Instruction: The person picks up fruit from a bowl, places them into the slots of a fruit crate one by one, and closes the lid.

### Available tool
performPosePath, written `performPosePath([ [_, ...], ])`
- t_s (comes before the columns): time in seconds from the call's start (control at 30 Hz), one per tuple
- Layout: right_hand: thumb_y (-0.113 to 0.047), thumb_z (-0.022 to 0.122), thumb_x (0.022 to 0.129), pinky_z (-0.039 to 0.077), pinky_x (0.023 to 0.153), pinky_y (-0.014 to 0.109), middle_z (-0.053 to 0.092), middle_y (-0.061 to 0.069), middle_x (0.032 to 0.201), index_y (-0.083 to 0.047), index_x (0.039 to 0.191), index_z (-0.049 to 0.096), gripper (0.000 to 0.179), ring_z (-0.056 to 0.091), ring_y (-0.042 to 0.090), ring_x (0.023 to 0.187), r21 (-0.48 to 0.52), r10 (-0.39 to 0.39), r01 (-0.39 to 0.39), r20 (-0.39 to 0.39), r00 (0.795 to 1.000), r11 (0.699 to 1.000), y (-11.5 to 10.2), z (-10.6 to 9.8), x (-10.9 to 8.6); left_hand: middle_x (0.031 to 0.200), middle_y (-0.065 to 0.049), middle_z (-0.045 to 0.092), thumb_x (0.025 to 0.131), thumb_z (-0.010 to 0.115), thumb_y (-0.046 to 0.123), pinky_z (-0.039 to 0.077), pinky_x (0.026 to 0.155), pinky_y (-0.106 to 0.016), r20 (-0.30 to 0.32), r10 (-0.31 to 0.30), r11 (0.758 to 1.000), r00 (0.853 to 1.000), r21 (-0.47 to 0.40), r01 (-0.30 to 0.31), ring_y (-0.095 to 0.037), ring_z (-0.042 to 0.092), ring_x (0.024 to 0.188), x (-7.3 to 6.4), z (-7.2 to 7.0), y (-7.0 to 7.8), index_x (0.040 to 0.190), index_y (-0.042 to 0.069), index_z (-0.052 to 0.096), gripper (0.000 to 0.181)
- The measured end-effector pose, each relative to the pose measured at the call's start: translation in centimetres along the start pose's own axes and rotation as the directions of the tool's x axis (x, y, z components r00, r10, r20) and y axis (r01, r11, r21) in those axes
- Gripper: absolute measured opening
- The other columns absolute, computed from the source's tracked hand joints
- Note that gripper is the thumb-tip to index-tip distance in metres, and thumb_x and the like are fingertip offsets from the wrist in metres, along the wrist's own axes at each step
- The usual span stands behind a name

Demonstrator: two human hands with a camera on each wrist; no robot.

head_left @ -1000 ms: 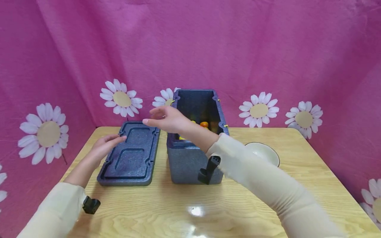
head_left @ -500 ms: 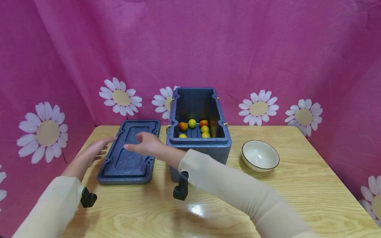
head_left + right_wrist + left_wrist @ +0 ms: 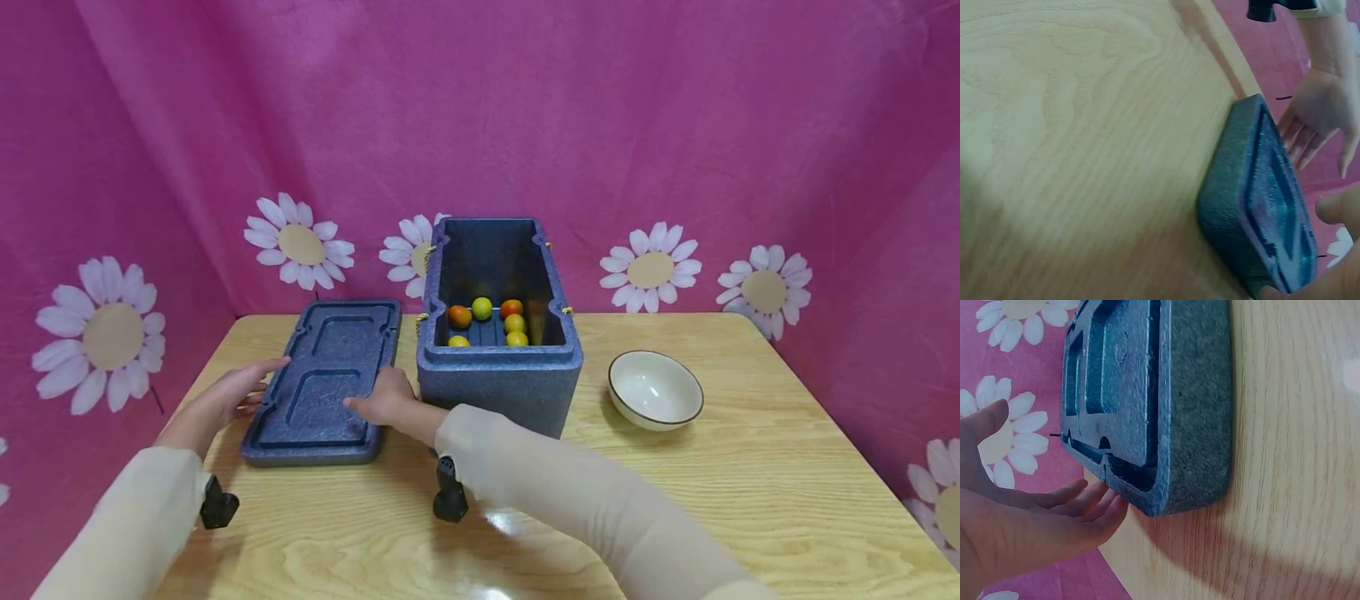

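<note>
A dark speckled foam lid (image 3: 330, 400) lies on the table with its recessed side up. My left hand (image 3: 217, 404) is at its left edge. In the left wrist view, the fingertips of that left hand (image 3: 1047, 519) meet the lid's side (image 3: 1194, 419), while the thumb stands apart in the air. On the opposite long edge is my right hand (image 3: 390, 402), thumb stretched over the lid. From the right wrist, a fingertip (image 3: 1270, 292) shows right at the lid's edge, its thumb raised off the surface; its other fingers are hidden.
Close beside the right hand stands a tall dark foam box (image 3: 498, 383), uncovered, with several round red-orange and yellow fruits (image 3: 482, 309) inside. Cord loops (image 3: 422, 321) hang at its sides. A white dark-rimmed bowl (image 3: 656, 390) sits on the wooden table (image 3: 750, 467) further right.
My right hand has come from above the box down and left to the lid's right edge. The left hand has shifted slightly down and left along the lid's left edge.
</note>
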State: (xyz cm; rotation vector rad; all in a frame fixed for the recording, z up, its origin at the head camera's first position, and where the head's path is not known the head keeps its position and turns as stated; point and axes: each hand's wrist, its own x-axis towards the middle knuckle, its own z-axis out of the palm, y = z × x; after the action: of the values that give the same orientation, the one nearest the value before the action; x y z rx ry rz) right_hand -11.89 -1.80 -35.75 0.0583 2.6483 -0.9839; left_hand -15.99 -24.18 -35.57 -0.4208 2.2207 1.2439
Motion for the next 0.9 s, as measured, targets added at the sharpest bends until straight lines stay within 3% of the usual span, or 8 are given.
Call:
performPosePath([
  [0.1, -0.042, 0.066, 0.088, 0.047, 0.106, 0.033, 0.049, 0.016, 0.142, 0.0, 0.139, 0.044, 0.07, 0.049, 0.025, 0.131, 0.065, 0.05, -0.048, -0.025, 0.998, 0.997, 0.1, 0.9, 0.3, 0.156, -0.032, 0.013, 0.093, 0.033, 0.059, 0.044, 0.085, -0.025, -0.008, -0.01, 1.0, 1.0, 0.002, 0.01, -0.033, 0.04, 0.127, 0.2, -0.1, 0.1, 0.15, -0.01, 0.003, 0.094],
  [0.2, -0.039, 0.069, 0.086, 0.049, 0.103, 0.035, 0.054, 0.018, 0.133, 0.003, 0.13, 0.049, 0.064, 0.053, 0.027, 0.123, 0.171, 0.107, -0.095, -0.061, 0.992, 0.981, 0.4, 1.5, 0.3, 0.155, -0.033, 0.011, 0.094, 0.032, 0.057, 0.045, 0.098, -0.033, 0.008, -0.015, 1.0, 1.0, 0.018, 0.015, -0.037, 0.036, 0.132, 0.5, 0.0, 0.2, 0.15, -0.01, 0.001, 0.092],
  [0.33, -0.034, 0.072, 0.085, 0.051, 0.097, 0.037, 0.056, 0.02, 0.123, 0.004, 0.12, 0.053, 0.056, 0.057, 0.029, 0.113, 0.254, 0.165, -0.135, -0.099, 0.981, 0.958, 0.8, 2.0, 0.4, 0.155, -0.035, 0.007, 0.097, 0.033, 0.054, 0.035, 0.116, -0.048, 0.046, -0.021, 0.998, 0.999, 0.053, 0.019, -0.043, 0.026, 0.138, 1.0, 0.2, 0.3, 0.15, -0.009, -0.001, 0.089],
  [0.43, -0.033, 0.072, 0.084, 0.053, 0.093, 0.036, 0.058, 0.019, 0.117, 0.004, 0.115, 0.056, 0.05, 0.058, 0.028, 0.108, 0.278, 0.187, -0.149, -0.116, 0.975, 0.949, 1.0, 2.0, 0.5, 0.155, -0.036, 0.006, 0.098, 0.034, 0.052, 0.032, 0.118, -0.051, 0.061, -0.018, 0.997, 0.998, 0.07, 0.014, -0.045, 0.025, 0.137, 1.3, 0.3, 0.3, 0.15, -0.008, 0.0, 0.086],
  [0.57, -0.031, 0.072, 0.085, 0.055, 0.085, 0.033, 0.064, 0.017, 0.109, 0.003, 0.108, 0.06, 0.043, 0.062, 0.026, 0.101, 0.322, 0.21, -0.162, -0.12, 0.97, 0.933, 0.9, 1.9, 0.8, 0.154, -0.036, 0.008, 0.099, 0.034, 0.048, 0.038, 0.112, -0.049, 0.066, -0.002, 0.997, 0.998, 0.073, -0.003, -0.042, 0.031, 0.131, 1.3, 0.1, 0.1, 0.15, -0.008, 0.004, 0.082],
  [0.7, -0.028, 0.071, 0.086, 0.056, 0.087, 0.033, 0.066, 0.016, 0.111, 0.002, 0.114, 0.061, 0.042, 0.063, 0.026, 0.104, 0.37, 0.241, -0.179, -0.129, 0.962, 0.912, 0.7, 1.9, 0.7, 0.154, -0.034, 0.013, 0.099, 0.038, 0.043, 0.048, 0.097, -0.04, 0.05, 0.017, 0.997, 0.999, 0.069, -0.021, -0.035, 0.038, 0.126, 1.1, -0.4, -0.5, 0.15, -0.009, 0.011, 0.077],
  [0.8, -0.024, 0.07, 0.087, 0.055, 0.089, 0.034, 0.064, 0.017, 0.116, -0.001, 0.121, 0.057, 0.043, 0.062, 0.027, 0.109, 0.412, 0.248, -0.168, -0.151, 0.957, 0.896, 0.4, 1.8, 0.4, 0.151, -0.031, 0.024, 0.099, 0.043, 0.036, 0.05, 0.081, -0.029, 0.017, 0.042, 0.998, 0.999, 0.044, -0.043, -0.024, 0.05, 0.105, 1.0, -0.8, -1.1, 0.149, -0.007, 0.017, 0.07],
  [0.9, -0.02, 0.071, 0.086, 0.055, 0.087, 0.034, 0.064, 0.016, 0.113, -0.004, 0.119, 0.055, 0.04, 0.062, 0.027, 0.107, 0.456, 0.244, -0.14, -0.177, 0.953, 0.879, 0.2, 1.7, 0.1, 0.139, -0.029, 0.035, 0.098, 0.049, 0.029, 0.048, 0.07, -0.021, -0.011, 0.073, 0.997, 0.997, -0.006, -0.073, -0.011, 0.05, 0.084, 1.0, -1.2, -1.7, 0.146, -0.006, 0.021, 0.065],
])
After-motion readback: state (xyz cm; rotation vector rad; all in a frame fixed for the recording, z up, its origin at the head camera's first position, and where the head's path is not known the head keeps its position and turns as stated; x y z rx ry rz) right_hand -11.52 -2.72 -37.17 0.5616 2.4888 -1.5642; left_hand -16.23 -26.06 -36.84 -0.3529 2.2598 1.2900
